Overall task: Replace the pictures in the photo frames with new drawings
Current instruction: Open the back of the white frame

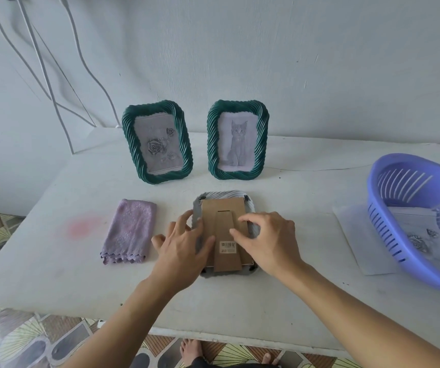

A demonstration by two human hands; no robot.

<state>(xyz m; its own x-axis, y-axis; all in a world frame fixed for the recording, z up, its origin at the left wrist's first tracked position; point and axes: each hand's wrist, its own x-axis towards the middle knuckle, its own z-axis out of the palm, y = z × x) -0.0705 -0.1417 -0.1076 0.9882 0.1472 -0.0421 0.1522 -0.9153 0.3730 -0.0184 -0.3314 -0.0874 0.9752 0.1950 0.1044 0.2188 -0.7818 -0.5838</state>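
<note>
Now the grey frame (222, 195) lies face-down on the table (240, 301), cardboard backing (221, 208) up; left hand (181, 251) presses it with spread fingers, right hand (266, 243) curls fingertips onto it, pinch unclear.

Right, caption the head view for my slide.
Left hand and right hand on the cardboard backing of a face-down frame; rose frame and cat frame stand behind.

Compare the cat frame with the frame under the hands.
The cat frame stands upright; the overturned frame lies flat. The cat frame shows its drawing; the overturned frame shows its cardboard back. The left hand and right hand touch the overturned frame, not the cat frame. Both rims are ribbed.
</note>
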